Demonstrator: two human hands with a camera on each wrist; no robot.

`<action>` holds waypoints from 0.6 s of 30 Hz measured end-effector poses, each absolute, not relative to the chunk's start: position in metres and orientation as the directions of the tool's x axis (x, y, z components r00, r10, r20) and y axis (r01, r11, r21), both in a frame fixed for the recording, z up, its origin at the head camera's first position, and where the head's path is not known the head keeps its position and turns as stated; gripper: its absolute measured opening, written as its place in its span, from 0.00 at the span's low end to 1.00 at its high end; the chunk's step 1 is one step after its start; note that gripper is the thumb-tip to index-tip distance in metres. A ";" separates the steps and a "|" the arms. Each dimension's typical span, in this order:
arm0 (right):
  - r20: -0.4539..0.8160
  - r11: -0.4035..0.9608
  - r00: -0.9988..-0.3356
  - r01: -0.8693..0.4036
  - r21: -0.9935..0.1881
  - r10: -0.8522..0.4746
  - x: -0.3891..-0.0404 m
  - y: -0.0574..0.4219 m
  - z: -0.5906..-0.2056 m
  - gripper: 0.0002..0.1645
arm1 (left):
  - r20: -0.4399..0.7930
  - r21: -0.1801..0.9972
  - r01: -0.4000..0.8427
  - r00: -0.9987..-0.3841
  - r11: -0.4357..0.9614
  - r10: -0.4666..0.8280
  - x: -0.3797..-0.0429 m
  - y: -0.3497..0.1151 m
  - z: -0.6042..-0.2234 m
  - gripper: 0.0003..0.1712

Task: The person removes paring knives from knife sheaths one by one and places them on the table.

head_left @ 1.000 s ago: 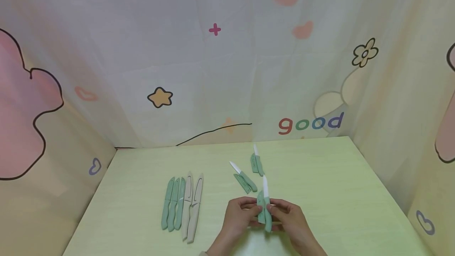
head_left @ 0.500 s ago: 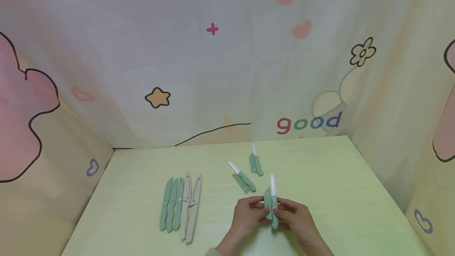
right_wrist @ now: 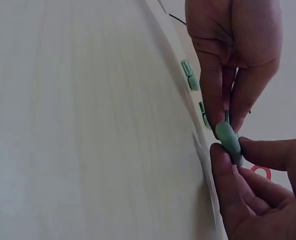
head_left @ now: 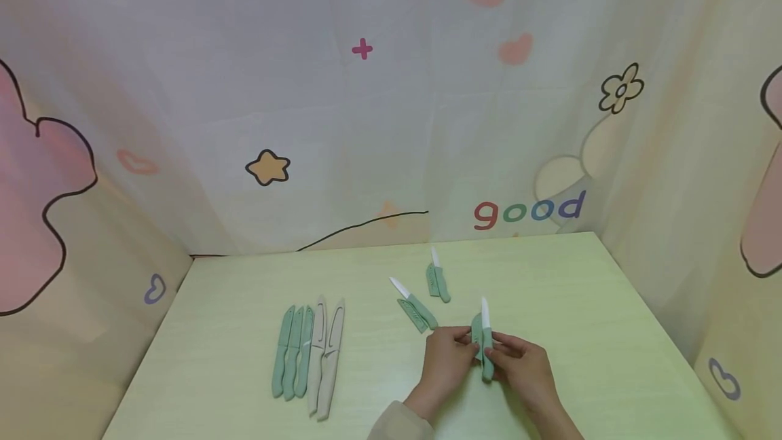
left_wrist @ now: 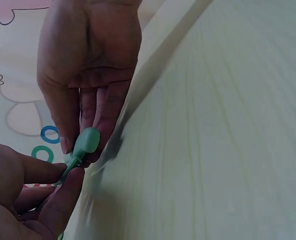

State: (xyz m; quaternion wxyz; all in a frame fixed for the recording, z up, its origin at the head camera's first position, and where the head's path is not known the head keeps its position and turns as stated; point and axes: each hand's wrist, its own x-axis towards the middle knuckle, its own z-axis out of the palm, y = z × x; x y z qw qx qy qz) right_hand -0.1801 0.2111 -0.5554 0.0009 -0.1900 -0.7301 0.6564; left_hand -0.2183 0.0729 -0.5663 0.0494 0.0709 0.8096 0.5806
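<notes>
In the head view, my left hand (head_left: 449, 362) pinches a green blade sheath (head_left: 476, 328) between thumb and fingers. My right hand (head_left: 527, 367) grips the green handle of a paring knife (head_left: 487, 355) right beside it. The knife's white blade points away from me, bare, with the sheath alongside. Both are held above the table. From the left wrist, the handle's rounded butt (left_wrist: 89, 140) shows between the fingers of the right hand. The right wrist view also shows the knife handle (right_wrist: 228, 139), with the left fingers close above it.
Farther back on the pale table (head_left: 580, 304) lie two more bare-bladed green knives (head_left: 421, 311) (head_left: 442, 285), each with its sheath (head_left: 413, 316) (head_left: 432, 280) alongside. To the left, several sheathed knives lie in a row, green ones (head_left: 294, 358) and beige ones (head_left: 330, 372). A patterned curtain (head_left: 366, 121) encloses the back and sides.
Both hands have shifted right and slightly away from me, carrying the knife and sheath together. The view has turned slightly. The knives on the table stay where they lay.
</notes>
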 end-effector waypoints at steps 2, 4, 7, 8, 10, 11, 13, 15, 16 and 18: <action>-0.234 0.105 -0.928 0.274 -0.956 0.291 -0.183 0.213 -0.557 0.23 | 0.041 0.921 0.099 -0.986 0.377 0.160 -0.221 0.076 -0.565 0.15; -0.220 0.141 -0.929 0.271 -0.952 0.297 -0.186 0.214 -0.558 0.23 | 0.069 0.899 0.125 -0.987 0.419 0.148 -0.223 0.080 -0.564 0.15; -0.197 0.188 -0.932 0.261 -0.947 0.303 -0.191 0.217 -0.558 0.22 | 0.081 0.883 0.134 -0.987 0.450 0.136 -0.227 0.085 -0.563 0.10; -0.190 0.204 -0.934 0.258 -0.944 0.303 -0.192 0.217 -0.558 0.22 | 0.082 0.880 0.135 -0.988 0.455 0.135 -0.228 0.087 -0.563 0.07; -0.175 0.231 -0.934 0.253 -0.939 0.310 -0.196 0.218 -0.557 0.22 | 0.082 0.875 0.134 -0.988 0.466 0.129 -0.231 0.091 -0.564 0.03; -0.170 0.247 -0.934 0.253 -0.935 0.315 -0.198 0.219 -0.557 0.21 | 0.080 0.872 0.132 -0.988 0.472 0.128 -0.233 0.092 -0.564 0.06; -0.158 0.277 -0.934 0.252 -0.927 0.319 -0.201 0.220 -0.555 0.21 | 0.081 0.864 0.131 -0.989 0.487 0.122 -0.235 0.095 -0.565 0.13; -0.146 0.312 -0.936 0.250 -0.917 0.322 -0.204 0.222 -0.554 0.21 | 0.066 0.863 0.114 -0.991 0.493 0.114 -0.237 0.099 -0.565 0.15; -0.139 0.330 -0.937 0.248 -0.911 0.322 -0.205 0.223 -0.553 0.21 | 0.060 0.861 0.108 -0.992 0.497 0.112 -0.238 0.100 -0.564 0.15; -0.123 0.372 -0.939 0.244 -0.896 0.320 -0.207 0.225 -0.551 0.21 | 0.046 0.860 0.095 -0.993 0.502 0.108 -0.240 0.103 -0.564 0.15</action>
